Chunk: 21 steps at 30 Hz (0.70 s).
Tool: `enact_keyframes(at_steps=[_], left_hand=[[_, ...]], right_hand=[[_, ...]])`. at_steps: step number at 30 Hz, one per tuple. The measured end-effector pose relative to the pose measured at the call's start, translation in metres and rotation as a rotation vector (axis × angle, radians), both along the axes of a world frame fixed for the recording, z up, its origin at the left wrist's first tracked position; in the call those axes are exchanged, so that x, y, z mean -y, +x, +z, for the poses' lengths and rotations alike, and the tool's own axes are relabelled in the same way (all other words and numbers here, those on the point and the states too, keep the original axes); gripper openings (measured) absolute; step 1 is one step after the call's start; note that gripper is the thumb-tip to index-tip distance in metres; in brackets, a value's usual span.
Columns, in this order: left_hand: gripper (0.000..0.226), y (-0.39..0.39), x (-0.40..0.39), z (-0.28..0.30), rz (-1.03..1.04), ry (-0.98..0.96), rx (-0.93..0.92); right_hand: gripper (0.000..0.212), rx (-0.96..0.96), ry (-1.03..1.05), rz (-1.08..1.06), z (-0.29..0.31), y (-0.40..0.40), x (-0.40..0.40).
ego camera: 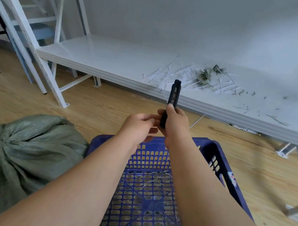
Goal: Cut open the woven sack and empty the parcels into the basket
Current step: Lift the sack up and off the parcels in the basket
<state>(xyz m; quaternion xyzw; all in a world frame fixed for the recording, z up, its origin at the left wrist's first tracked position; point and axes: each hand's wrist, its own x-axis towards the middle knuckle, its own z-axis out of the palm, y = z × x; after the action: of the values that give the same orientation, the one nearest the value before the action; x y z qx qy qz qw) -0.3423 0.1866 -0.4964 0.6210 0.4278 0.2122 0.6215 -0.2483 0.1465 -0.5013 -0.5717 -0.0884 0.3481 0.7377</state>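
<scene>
Right hand [175, 124] grip clamped on upright black knife [172, 100], left hand [139, 125] fingers curled at its base.

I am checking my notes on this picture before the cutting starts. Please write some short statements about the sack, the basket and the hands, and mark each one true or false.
1. The right hand grips the black knife. True.
2. The green sack is already cut open. False: its top is bunched closed.
3. The blue basket holds parcels. False: only loose fibres lie in it.
4. The sack lies on the floor left of the basket. True.
5. The left hand rests on the sack. False: it is up at the knife's lower end.
</scene>
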Motion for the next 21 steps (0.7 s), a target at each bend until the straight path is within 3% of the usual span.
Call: enact_keyframes(at_steps=[4,9,12,15,17,19,21], left_hand=[[0.036,0.019,0.005,0.006,-0.004,0.008,0.053],[0.023,-0.033,-0.012,0.001,0.113,0.070,0.049],[0.021,-0.096,-0.043,0.002,0.369,0.171,-0.005],[0.029,-0.170,-0.071,0.006,0.751,0.347,-0.079],[0.040,-0.218,-0.083,0.004,0.969,0.452,-0.241],[0.055,-0.257,-0.095,-0.005,1.068,0.449,-0.462],[0.074,-0.279,-0.104,-0.017,1.021,0.280,-0.495]], right_hand=[[0.017,0.084,-0.039,0.010,0.000,0.009,0.013],[0.036,0.241,-0.113,0.208,0.000,-0.026,0.002],[0.038,0.366,-0.190,0.398,-0.008,-0.067,-0.019],[0.025,0.467,-0.168,0.582,-0.020,-0.112,-0.043],[0.022,0.474,-0.156,0.671,-0.026,-0.139,-0.056],[0.018,0.524,-0.210,0.742,-0.029,-0.163,-0.068],[0.015,0.559,-0.258,0.762,-0.031,-0.182,-0.075]])
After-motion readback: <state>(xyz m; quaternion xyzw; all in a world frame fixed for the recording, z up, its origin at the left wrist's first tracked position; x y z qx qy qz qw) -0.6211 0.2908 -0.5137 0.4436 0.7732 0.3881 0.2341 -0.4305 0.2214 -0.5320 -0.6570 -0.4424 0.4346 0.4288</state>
